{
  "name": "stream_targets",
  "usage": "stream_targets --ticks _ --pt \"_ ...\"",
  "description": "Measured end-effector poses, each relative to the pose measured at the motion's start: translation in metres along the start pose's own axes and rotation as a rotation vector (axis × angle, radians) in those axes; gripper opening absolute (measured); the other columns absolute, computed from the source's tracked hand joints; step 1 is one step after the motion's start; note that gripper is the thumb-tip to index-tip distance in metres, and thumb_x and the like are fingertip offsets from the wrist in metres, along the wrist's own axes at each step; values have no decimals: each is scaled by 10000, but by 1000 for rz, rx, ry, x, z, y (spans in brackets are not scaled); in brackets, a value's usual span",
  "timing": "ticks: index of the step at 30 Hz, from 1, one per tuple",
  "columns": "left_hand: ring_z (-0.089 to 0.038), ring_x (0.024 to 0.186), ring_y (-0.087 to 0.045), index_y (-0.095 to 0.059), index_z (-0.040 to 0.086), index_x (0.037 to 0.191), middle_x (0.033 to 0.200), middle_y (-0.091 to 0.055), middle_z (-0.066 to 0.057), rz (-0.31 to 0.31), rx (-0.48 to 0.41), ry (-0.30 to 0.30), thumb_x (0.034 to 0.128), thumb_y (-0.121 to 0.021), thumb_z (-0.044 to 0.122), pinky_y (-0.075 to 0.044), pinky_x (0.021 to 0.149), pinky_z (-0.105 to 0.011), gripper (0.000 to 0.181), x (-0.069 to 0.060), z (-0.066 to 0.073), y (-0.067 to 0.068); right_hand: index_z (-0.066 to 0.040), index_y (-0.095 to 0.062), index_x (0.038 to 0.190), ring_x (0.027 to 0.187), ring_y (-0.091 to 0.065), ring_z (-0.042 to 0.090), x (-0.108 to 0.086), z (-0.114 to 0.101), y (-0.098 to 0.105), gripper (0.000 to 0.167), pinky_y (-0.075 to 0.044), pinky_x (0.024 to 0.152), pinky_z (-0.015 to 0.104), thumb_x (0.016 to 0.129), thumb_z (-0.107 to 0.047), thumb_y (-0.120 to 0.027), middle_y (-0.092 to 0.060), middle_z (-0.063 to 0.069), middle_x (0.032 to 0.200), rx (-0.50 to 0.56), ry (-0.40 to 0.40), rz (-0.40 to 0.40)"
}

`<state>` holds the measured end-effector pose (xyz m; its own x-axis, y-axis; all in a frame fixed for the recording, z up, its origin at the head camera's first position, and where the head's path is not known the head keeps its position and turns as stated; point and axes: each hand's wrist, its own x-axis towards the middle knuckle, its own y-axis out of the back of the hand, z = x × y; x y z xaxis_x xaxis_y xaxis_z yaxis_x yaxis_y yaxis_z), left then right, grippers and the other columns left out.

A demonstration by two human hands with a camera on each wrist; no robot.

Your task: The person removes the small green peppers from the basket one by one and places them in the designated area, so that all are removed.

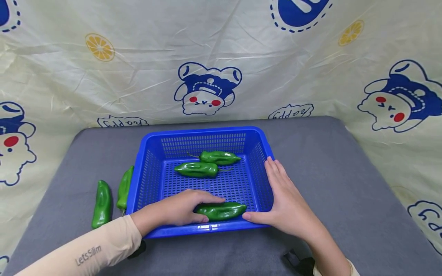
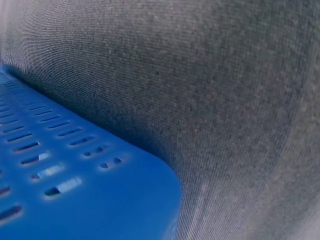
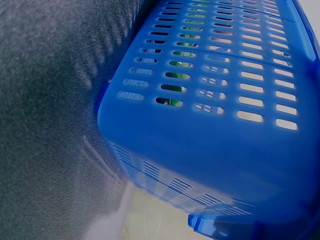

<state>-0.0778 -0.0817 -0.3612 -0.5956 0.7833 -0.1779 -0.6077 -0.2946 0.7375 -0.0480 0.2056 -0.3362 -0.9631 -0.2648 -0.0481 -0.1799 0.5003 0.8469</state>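
Inside the blue plastic basket (image 1: 207,229), near its front wall, my left hand (image 1: 179,207) holds a green pepper (image 1: 222,211) between the thumb and fingers. Two more green peppers (image 1: 197,170) lie on the basket floor farther back, their stems pointing opposite ways. My right hand (image 1: 290,207) rests against the basket's front right corner, fingers stretched along the right rim and thumb at the front rim. Both wrist views show the basket's perforated outer wall (image 3: 200,135) close up, with no hand in them. Bits of green show through its slots in the right wrist view.
Left of the basket, a green pepper (image 1: 102,205) lies on the grey table cover (image 1: 328,161), and a lighter green pepper (image 1: 125,188) lies close to the basket's left wall. A printed cloth (image 1: 145,84) hangs behind the table. Dark straps show near both wrists.
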Motion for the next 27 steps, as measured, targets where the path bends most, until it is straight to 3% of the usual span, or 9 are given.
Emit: stream_targets --ticks 8,12,17,21,27 --pt "-198 1278 -566 -550 210 1424 1356 -617 -23 17 128 -82 963 -641 192 -449 1095 -406 470 1 -4 -1 -122 -35 1604 1556 33 305 0 0 -1 1352 -183 1116 747 651 -757 -753 3 55 1685 -5 2 6" --pt "-221 1262 -573 -534 256 1438 1352 -608 -42 34 178 -70 979 -616 204 -464 1080 -419 469 0 -3 -1 -122 -37 1604 1557 36 298 0 1 -1 1345 -182 1123 738 656 -756 -751 3 52 1685 0 7 6" --pt "-242 1203 -594 -538 309 1431 1340 -594 -82 38 205 -23 984 -611 221 -507 1016 -434 462 -1 -2 -1 -126 -34 1604 1557 39 294 0 1 -1 1344 -185 1123 736 658 -759 -748 5 45 1685 3 9 6" --pt "-187 1057 -596 -535 336 1429 1230 -607 -75 27 206 16 969 -634 244 -533 902 -382 479 -1 -1 1 -128 -34 1604 1557 37 291 1 1 -1 1346 -186 1124 735 655 -762 -747 3 44 1685 2 8 8" --pt "-131 830 -464 -445 481 1450 1007 -503 -26 -54 179 162 928 -692 278 -436 678 -295 612 -1 3 6 -125 -39 1604 1557 33 293 0 0 0 1339 -188 1118 740 660 -761 -744 -4 49 1685 0 10 11"
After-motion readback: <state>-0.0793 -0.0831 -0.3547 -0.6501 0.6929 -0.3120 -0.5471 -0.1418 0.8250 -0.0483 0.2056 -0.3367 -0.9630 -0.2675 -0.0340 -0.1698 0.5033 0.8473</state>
